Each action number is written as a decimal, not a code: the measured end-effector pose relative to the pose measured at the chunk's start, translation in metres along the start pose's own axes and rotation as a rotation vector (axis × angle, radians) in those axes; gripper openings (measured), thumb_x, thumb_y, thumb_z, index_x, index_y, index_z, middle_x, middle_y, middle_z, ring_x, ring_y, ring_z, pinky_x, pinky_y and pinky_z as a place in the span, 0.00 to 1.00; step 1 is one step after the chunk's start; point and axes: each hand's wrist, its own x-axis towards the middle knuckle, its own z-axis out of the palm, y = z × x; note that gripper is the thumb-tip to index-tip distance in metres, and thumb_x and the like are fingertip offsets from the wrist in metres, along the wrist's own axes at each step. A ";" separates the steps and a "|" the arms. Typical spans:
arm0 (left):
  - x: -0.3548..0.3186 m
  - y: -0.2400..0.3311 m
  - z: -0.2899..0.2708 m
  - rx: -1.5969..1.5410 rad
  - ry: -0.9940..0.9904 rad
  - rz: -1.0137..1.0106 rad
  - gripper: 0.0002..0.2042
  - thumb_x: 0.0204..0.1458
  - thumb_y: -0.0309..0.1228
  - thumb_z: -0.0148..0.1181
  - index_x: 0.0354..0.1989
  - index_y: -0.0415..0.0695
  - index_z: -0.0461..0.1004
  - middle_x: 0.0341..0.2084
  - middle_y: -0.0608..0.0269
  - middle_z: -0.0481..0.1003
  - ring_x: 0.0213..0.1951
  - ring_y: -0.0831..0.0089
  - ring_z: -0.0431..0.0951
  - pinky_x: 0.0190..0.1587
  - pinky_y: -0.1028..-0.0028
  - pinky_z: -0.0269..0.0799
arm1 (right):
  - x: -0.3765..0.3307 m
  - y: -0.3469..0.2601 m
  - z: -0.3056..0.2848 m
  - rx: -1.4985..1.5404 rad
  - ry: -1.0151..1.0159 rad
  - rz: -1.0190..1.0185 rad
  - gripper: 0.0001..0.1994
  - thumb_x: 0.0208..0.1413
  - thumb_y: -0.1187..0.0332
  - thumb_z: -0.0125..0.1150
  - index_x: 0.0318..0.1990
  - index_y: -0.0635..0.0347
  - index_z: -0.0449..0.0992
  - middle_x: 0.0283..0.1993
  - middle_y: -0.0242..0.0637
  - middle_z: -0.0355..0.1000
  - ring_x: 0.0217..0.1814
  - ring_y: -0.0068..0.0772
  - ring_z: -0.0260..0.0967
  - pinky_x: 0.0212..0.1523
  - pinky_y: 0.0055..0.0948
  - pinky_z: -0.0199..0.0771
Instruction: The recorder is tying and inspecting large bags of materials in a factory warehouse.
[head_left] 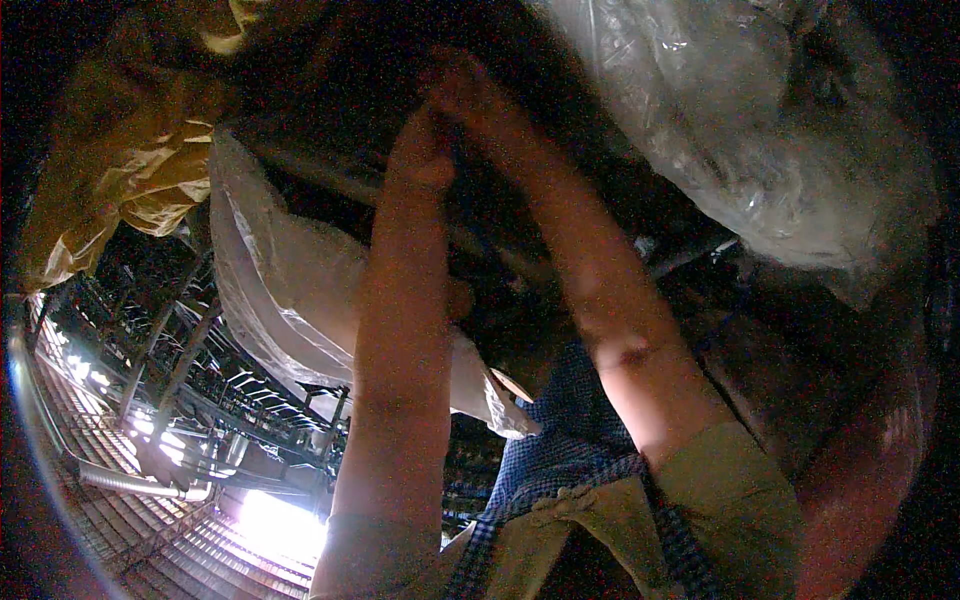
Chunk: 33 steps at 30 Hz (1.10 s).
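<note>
Both my forearms stretch up to the dark upper middle, where my hands come together. My left hand (424, 150) is lower and bent at the wrist. Just above it, touching or overlapping it, is my right hand (468, 92). The fingers of both are lost in shadow and blur, so whatever they hold or touch is hidden. Around them hang dark shapes that I cannot make out. Beside my left forearm hangs a whitish plastic sheet or bag (290, 270).
A large clear plastic wrapping (740, 130) bulges at the upper right. Yellow-brown crumpled sheeting (160, 185) hangs at the upper left. Blue checked cloth (560, 420) lies between my arms. Metal framework (170, 370), a pale pipe (140, 484) and bright openings show at the lower left.
</note>
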 end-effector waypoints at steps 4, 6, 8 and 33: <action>-0.003 -0.007 -0.005 0.005 0.008 -0.065 0.16 0.61 0.35 0.56 0.56 0.44 0.72 0.50 0.61 0.75 0.52 0.64 0.74 0.56 0.68 0.71 | 0.004 0.020 0.002 -0.366 0.107 -0.140 0.25 0.62 0.43 0.52 0.41 0.60 0.75 0.38 0.37 0.73 0.42 0.35 0.68 0.43 0.38 0.69; -0.011 -0.010 0.001 0.065 0.006 -0.021 0.18 0.60 0.33 0.57 0.58 0.45 0.70 0.52 0.62 0.74 0.52 0.65 0.74 0.56 0.68 0.72 | 0.017 0.027 -0.002 -0.302 0.065 -0.062 0.24 0.62 0.44 0.52 0.39 0.59 0.76 0.36 0.36 0.73 0.40 0.33 0.67 0.40 0.36 0.68; -0.018 -0.012 0.013 0.141 -0.005 0.031 0.20 0.59 0.32 0.58 0.60 0.46 0.69 0.52 0.62 0.74 0.53 0.66 0.73 0.55 0.69 0.72 | 0.027 0.030 -0.006 -0.241 0.081 0.105 0.23 0.63 0.44 0.52 0.38 0.57 0.76 0.34 0.34 0.73 0.40 0.30 0.67 0.39 0.34 0.67; -0.014 -0.002 0.006 0.214 0.042 -0.014 0.15 0.62 0.35 0.52 0.54 0.41 0.71 0.47 0.59 0.75 0.48 0.65 0.75 0.50 0.68 0.75 | 0.008 -0.006 -0.009 -0.363 -0.154 -0.058 0.18 0.60 0.51 0.60 0.46 0.56 0.75 0.40 0.30 0.74 0.40 0.24 0.70 0.39 0.28 0.72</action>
